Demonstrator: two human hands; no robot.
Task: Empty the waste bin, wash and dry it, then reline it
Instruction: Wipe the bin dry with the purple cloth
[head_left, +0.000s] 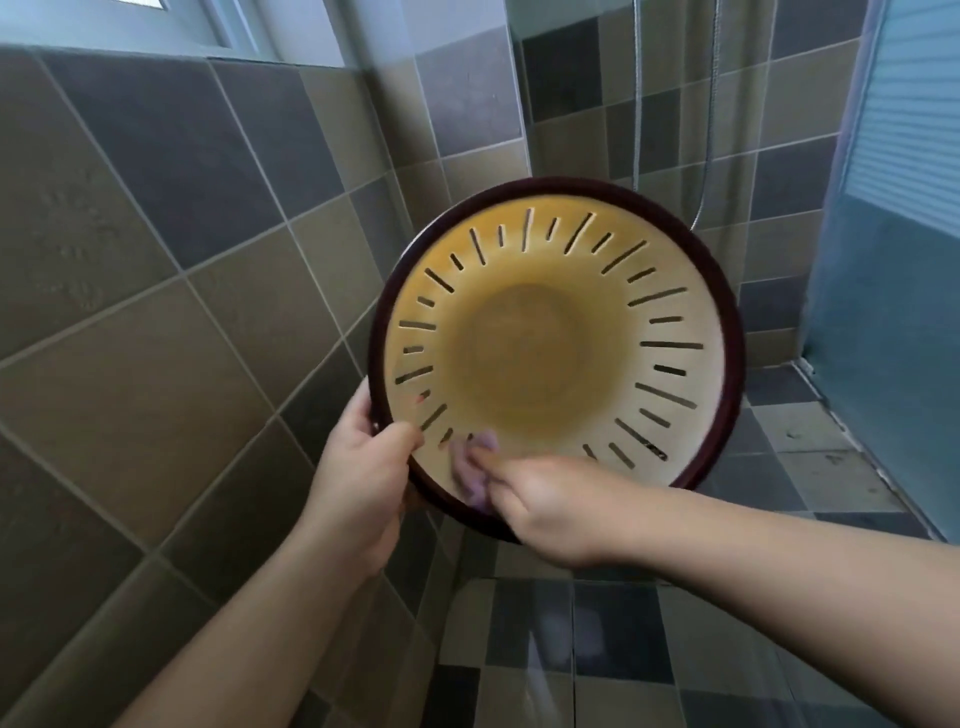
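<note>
I hold the waste bin (550, 343) up in front of me with its open mouth facing the camera. It is round, cream-yellow inside with several dark slots around its wall and a dark maroon rim. My left hand (363, 473) grips the lower left rim, thumb inside. My right hand (540, 504) pinches a small pale purple cloth (475, 470) and presses it against the lower inner wall. The bin's inside holds nothing else.
Grey and brown tiled walls stand to the left and behind the bin. A shower hose (709, 130) hangs at the upper right. A blue frosted door (893, 312) closes the right side. The tiled floor (597, 649) looks wet below my arms.
</note>
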